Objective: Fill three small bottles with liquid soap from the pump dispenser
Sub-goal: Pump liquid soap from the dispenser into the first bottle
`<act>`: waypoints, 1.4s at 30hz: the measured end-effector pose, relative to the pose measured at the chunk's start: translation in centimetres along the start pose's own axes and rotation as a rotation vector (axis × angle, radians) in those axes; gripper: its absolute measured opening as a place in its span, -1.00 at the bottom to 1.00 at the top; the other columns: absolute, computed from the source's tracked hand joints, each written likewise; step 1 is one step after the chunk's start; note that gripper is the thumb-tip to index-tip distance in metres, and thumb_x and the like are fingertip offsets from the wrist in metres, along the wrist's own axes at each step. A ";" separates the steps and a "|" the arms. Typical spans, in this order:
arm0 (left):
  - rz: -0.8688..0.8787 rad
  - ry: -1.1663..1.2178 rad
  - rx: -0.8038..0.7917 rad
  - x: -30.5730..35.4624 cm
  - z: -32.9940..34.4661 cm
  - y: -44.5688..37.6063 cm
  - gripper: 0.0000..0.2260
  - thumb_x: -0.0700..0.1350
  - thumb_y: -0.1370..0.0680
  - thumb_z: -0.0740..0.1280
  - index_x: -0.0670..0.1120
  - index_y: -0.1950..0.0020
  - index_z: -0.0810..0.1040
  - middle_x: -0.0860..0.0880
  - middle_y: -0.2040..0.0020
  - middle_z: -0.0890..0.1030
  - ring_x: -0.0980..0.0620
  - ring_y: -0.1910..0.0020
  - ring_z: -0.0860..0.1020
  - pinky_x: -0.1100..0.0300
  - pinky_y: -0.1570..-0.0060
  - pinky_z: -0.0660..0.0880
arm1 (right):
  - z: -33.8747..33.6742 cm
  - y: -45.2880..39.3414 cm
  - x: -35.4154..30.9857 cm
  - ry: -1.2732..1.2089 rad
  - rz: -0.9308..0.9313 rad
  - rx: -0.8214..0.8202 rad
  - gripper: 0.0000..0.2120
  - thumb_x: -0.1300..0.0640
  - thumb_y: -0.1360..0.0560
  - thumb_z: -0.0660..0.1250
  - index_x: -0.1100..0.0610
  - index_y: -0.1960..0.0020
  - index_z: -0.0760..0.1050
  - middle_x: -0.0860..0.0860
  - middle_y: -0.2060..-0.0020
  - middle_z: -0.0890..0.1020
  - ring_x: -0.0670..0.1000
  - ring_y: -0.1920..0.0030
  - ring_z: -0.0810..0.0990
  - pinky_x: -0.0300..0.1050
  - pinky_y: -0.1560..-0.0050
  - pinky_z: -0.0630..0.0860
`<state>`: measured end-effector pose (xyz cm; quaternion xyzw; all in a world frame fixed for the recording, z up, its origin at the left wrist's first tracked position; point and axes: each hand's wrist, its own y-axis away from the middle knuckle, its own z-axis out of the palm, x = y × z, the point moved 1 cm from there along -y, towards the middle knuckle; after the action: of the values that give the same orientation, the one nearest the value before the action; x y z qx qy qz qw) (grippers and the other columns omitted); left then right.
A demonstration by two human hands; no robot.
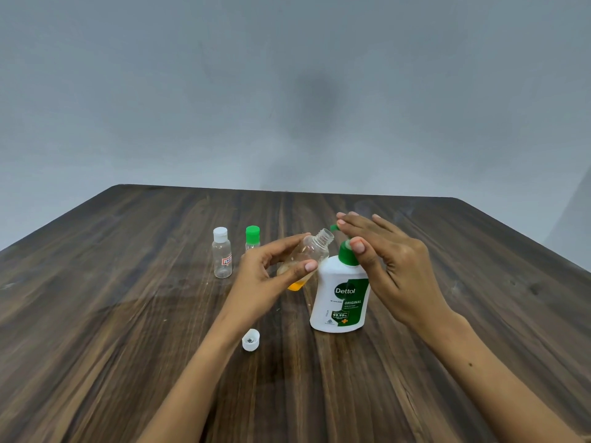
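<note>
A white Dettol pump dispenser (340,302) with a green pump stands mid-table. My right hand (390,260) lies over the pump head with straight fingers and the thumb against the green collar. My left hand (268,270) grips a clear uncapped small bottle (315,247), tilted with its open mouth just under the green nozzle; orange soap sits at its bottom. Two other small bottles stand upright to the left: one with a white cap (222,252), one with a green cap (252,238), partly hidden behind my left hand.
A loose white cap (251,339) lies on the dark wooden table (128,314) in front of the dispenser, beside my left forearm. A grey wall rises behind the table's far edge.
</note>
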<state>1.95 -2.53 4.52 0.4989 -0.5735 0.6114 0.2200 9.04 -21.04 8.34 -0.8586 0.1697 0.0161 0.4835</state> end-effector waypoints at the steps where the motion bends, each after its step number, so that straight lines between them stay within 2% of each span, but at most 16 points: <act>1: 0.002 -0.003 0.001 0.0 0.0 0.0 -0.55 0.01 -0.38 0.45 -0.02 -0.26 0.58 0.07 -0.17 0.66 0.20 -0.17 0.60 0.31 -0.16 0.51 | 0.0 0.0 0.0 -0.004 0.002 0.005 -0.40 -0.21 -0.65 -0.05 0.18 -0.22 0.58 0.04 -0.20 0.62 -0.02 -0.29 0.53 0.10 -0.32 0.45; 5: 0.008 0.002 0.002 0.2 0.1 0.0 -0.55 -0.02 -0.37 0.45 -0.05 -0.25 0.58 0.08 -0.15 0.66 0.23 -0.13 0.61 0.36 -0.13 0.50 | 0.3 0.7 0.0 -0.024 0.012 0.029 -0.43 -0.19 -0.65 -0.01 0.19 -0.19 0.60 0.03 -0.17 0.64 -0.02 -0.24 0.57 0.14 -0.26 0.49; 12: 0.017 -0.001 0.003 0.4 0.1 0.1 -0.56 -0.01 -0.37 0.44 -0.02 -0.24 0.58 0.08 -0.15 0.66 0.23 -0.13 0.61 0.35 -0.13 0.51 | 0.3 0.3 0.0 0.025 0.002 0.018 -0.40 -0.21 -0.64 -0.03 0.19 -0.22 0.59 0.04 -0.20 0.62 -0.01 -0.28 0.55 0.10 -0.29 0.46; 17: 0.021 -0.005 0.007 0.4 0.2 0.0 -0.56 -0.01 -0.37 0.44 -0.02 -0.24 0.58 0.09 -0.15 0.65 0.24 -0.13 0.60 0.36 -0.13 0.50 | 0.6 1.0 -0.1 0.005 0.033 0.052 -0.42 -0.21 -0.64 0.00 0.19 -0.20 0.61 0.04 -0.17 0.64 0.01 -0.22 0.59 0.15 -0.19 0.54; 22: 0.020 -0.011 0.003 0.4 0.1 0.1 -0.57 0.01 -0.37 0.44 0.01 -0.24 0.57 0.08 -0.15 0.65 0.23 -0.14 0.60 0.35 -0.14 0.51 | 0.3 0.4 -0.1 0.020 0.009 0.027 -0.41 -0.21 -0.64 -0.04 0.18 -0.25 0.57 0.05 -0.23 0.61 0.01 -0.29 0.54 0.14 -0.28 0.47; 28: 0.020 -0.009 0.001 0.3 0.1 0.0 -0.57 -0.01 -0.38 0.44 -0.02 -0.24 0.58 0.08 -0.15 0.66 0.23 -0.14 0.60 0.37 -0.12 0.50 | 0.6 1.1 0.1 0.006 0.021 0.049 -0.43 -0.20 -0.65 -0.01 0.18 -0.22 0.59 0.03 -0.20 0.62 0.00 -0.25 0.57 0.11 -0.24 0.51; 31: 0.019 -0.006 0.000 0.3 0.1 0.1 -0.55 -0.02 -0.39 0.45 -0.06 -0.27 0.59 0.05 -0.16 0.66 0.19 -0.15 0.61 0.30 -0.16 0.51 | 0.3 0.7 0.1 0.018 0.001 0.030 -0.43 -0.19 -0.65 -0.03 0.17 -0.26 0.57 0.03 -0.23 0.60 -0.02 -0.28 0.54 0.10 -0.29 0.46; 34: 0.023 0.010 0.000 0.3 0.1 0.1 -0.57 -0.03 -0.38 0.46 -0.03 -0.24 0.59 0.09 -0.14 0.67 0.21 -0.13 0.61 0.33 -0.13 0.51 | 0.2 0.6 0.1 0.067 -0.014 0.005 -0.42 -0.19 -0.66 -0.06 0.16 -0.29 0.55 0.02 -0.25 0.59 -0.03 -0.30 0.53 0.07 -0.33 0.42; 42: 0.024 0.002 -0.006 0.1 0.1 0.0 -0.58 -0.01 -0.38 0.46 -0.01 -0.24 0.59 0.09 -0.15 0.67 0.21 -0.15 0.61 0.30 -0.16 0.51 | 0.3 0.7 -0.1 0.037 0.003 0.021 -0.42 -0.19 -0.65 -0.05 0.16 -0.25 0.58 0.01 -0.23 0.60 -0.02 -0.29 0.53 0.10 -0.31 0.45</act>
<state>1.93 -2.62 4.59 0.4908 -0.5810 0.6127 0.2146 8.73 -21.10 7.59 -0.8533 0.1801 -0.0007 0.4894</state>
